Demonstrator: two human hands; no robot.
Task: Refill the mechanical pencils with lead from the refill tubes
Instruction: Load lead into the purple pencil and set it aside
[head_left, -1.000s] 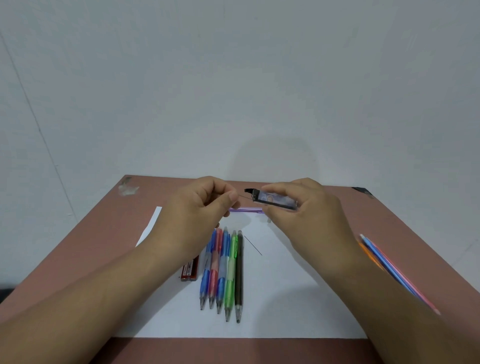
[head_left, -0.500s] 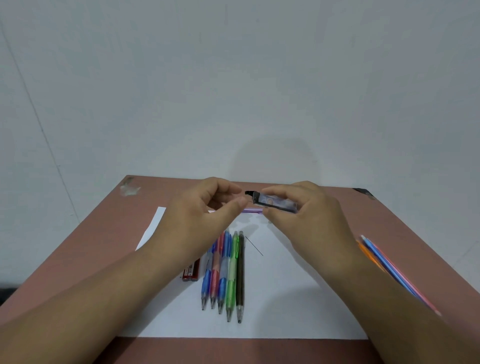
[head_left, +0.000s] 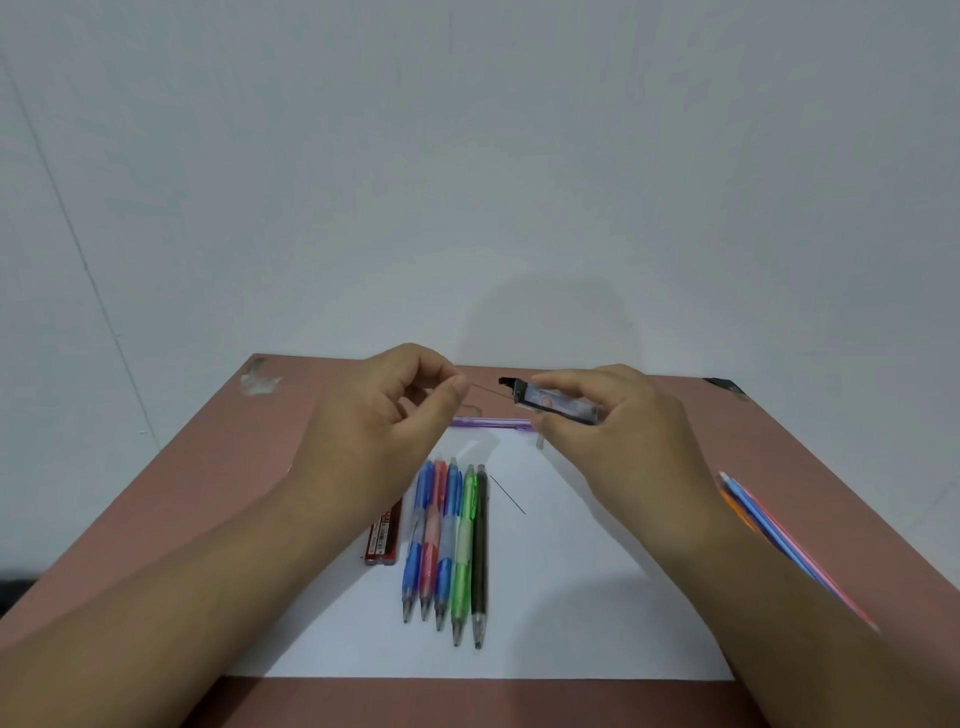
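My right hand (head_left: 618, 431) grips a clear refill tube (head_left: 556, 402) with a black cap end, held level above the table. My left hand (head_left: 384, 415) pinches a thin lead (head_left: 485, 389) between thumb and forefinger; the lead reaches to the tube's mouth. Several mechanical pencils (head_left: 449, 540) in blue, red, green and black lie side by side on the white paper (head_left: 571, 597). A purple pencil (head_left: 491, 422) lies crosswise at the paper's far edge. One loose lead (head_left: 508, 494) rests on the paper.
A red refill tube (head_left: 383, 535) lies left of the pencil row, partly under my left forearm. More pencils in orange, blue and pink (head_left: 769, 525) lie on the brown table (head_left: 156, 519) at the right. A wall stands behind the table's far edge.
My left hand has drawn away from the tube to the left, and a lead now shows between its fingertips and the tube's mouth. The right hand stays about where it was.
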